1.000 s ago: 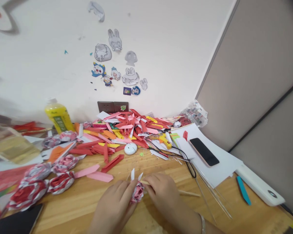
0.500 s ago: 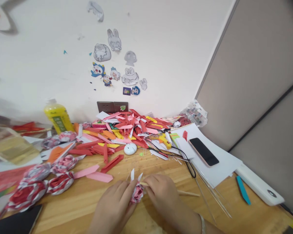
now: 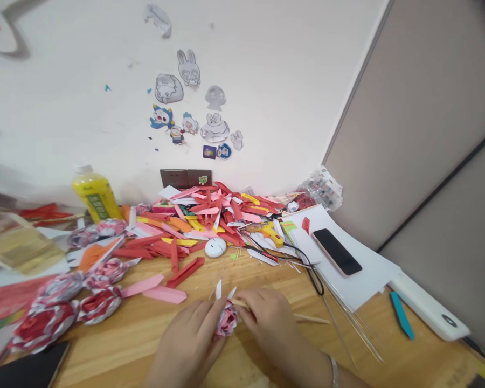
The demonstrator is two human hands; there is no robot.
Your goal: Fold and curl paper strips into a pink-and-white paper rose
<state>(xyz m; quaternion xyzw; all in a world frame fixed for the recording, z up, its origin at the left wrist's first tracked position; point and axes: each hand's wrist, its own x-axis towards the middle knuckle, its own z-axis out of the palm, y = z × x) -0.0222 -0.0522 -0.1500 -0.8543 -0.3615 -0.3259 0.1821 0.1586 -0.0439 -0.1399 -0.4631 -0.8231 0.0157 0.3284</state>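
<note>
A small pink and white paper flower (image 3: pixel 227 320) sits between my hands near the table's front, with white paper tips poking up behind it. My left hand (image 3: pixel 194 334) is closed around its left side. In the fingers of my right hand (image 3: pixel 269 318) is a thin wooden stick (image 3: pixel 240 303), its tip against the top of the flower. Another pale stick (image 3: pixel 312 319) shows to the right of that hand. Finished-looking red and white paper flowers (image 3: pixel 44 323) lie in a cluster at the left. My fingertips partly hide the flower.
A heap of folded paper strips (image 3: pixel 218 210) fills the back, with a yellow glue gun (image 3: pixel 271 234) and a white earbud case (image 3: pixel 215 247) by it. A yellow bottle (image 3: pixel 97 195) stands left. A phone (image 3: pixel 337 251), thin wires (image 3: pixel 355 328) and a teal strip (image 3: pixel 402 316) lie right.
The wooden stick in my right hand has shifted slightly left and up across the flower's top edge. My left hand and the flower stay nearly in place.
</note>
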